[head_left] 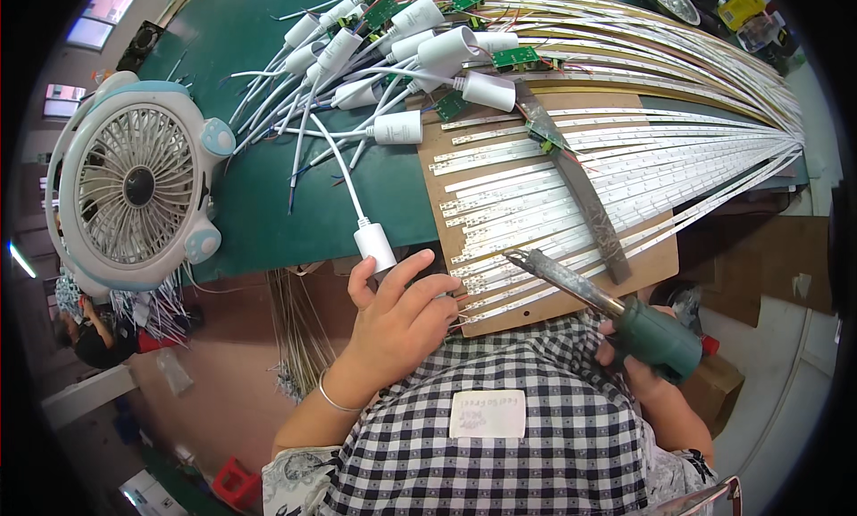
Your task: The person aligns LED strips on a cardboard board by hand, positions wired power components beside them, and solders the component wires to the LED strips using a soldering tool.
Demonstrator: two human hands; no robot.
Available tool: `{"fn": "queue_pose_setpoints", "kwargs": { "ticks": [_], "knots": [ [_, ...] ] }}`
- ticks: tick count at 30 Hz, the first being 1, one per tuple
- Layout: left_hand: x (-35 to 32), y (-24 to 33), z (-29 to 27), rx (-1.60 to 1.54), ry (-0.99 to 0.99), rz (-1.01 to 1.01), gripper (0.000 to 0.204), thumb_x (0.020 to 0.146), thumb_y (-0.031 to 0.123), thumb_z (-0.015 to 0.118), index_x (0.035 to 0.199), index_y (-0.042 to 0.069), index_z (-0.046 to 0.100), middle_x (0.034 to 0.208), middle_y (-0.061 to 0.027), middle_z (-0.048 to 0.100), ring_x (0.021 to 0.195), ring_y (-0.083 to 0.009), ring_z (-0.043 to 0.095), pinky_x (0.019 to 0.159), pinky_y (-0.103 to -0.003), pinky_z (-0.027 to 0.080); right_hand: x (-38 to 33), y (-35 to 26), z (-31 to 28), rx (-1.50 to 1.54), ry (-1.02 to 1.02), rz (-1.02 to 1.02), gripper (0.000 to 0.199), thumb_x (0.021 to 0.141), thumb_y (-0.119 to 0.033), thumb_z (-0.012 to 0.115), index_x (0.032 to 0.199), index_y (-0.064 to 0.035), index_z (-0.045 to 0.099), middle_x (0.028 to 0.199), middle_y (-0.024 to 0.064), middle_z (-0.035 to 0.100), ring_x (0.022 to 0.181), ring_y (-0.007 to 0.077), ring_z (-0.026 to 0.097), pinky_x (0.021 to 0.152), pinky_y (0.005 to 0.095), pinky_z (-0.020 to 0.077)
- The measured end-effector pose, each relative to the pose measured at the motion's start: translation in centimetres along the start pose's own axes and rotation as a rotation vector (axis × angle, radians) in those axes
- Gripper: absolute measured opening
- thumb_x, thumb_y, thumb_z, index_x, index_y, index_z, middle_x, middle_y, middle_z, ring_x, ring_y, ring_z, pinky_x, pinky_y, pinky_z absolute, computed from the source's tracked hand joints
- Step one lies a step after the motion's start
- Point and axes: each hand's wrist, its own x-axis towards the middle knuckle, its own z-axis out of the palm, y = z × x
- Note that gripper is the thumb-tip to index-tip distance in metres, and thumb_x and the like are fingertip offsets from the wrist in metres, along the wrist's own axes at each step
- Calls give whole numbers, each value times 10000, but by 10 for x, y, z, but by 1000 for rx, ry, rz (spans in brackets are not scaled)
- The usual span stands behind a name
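Note:
My left hand (pixel 402 324) is at the front table edge, its fingers curled over the lower end of a white plastic cap (pixel 374 243) with a white cable. What lies beneath that hand is hidden. Thin wires show by its fingertips, close to the ends of the nearest LED strips (pixel 509 303). In my right hand (pixel 641 366) is a soldering iron (pixel 656 336) with a green handle, partly hiding the fingers. Its metal tip points left over the strips. Many white LED strips fan out on a brown board (pixel 527 318), with a dark bar (pixel 589 208) lying across them.
A pile of white caps (pixel 397 129) with cables and green circuit boards (pixel 515 58) covers the far table. To the left stands a white and blue fan (pixel 138 186). More strips (pixel 696 56) bend away right. A red stool (pixel 237 483) is on the floor; another person (pixel 89 337) sits far left.

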Motion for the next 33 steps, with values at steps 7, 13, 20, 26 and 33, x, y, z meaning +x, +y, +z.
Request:
{"fn": "queue_pose_setpoints", "kwargs": {
  "ticks": [7,13,20,26,33],
  "knots": [
    [7,3,-5,-143,94,-97,194,675,106,742,802,170,610,892,77,651,1062,-187,582,1033,-488,189,3,-8,-4,-86,-135,37,601,872,-559,591,1076,6,605,681,63,596,618,158,613,598,278,494],
    [8,7,3,-101,135,-152,195,647,63,749,763,173,637,808,61,654,970,-182,586,1006,-466,216,4,-12,-5,-161,-145,-5,563,898,-554,547,1030,-15,640,655,51,596,620,151,617,614,271,489],
    [11,10,5,-59,139,-161,188,637,77,748,742,177,628,777,68,609,957,-180,577,985,-455,232,-9,-11,-24,-207,-304,131,330,839,-184,661,1081,27,585,913,104,667,793,187,658,774,326,515],
    [16,14,5,-3,123,-150,178,638,86,731,728,180,609,774,57,568,934,-185,564,954,-468,242,-8,5,-21,-463,-303,-222,249,772,-149,698,991,-32,677,978,109,665,914,255,641,809,329,507],
    [21,18,6,15,105,-174,166,640,79,720,716,162,597,776,40,555,909,-189,558,942,-472,248,0,0,-20,-634,-336,-333,260,753,-142,689,995,-46,681,1009,104,666,905,269,634,791,330,503]
  ]
}}
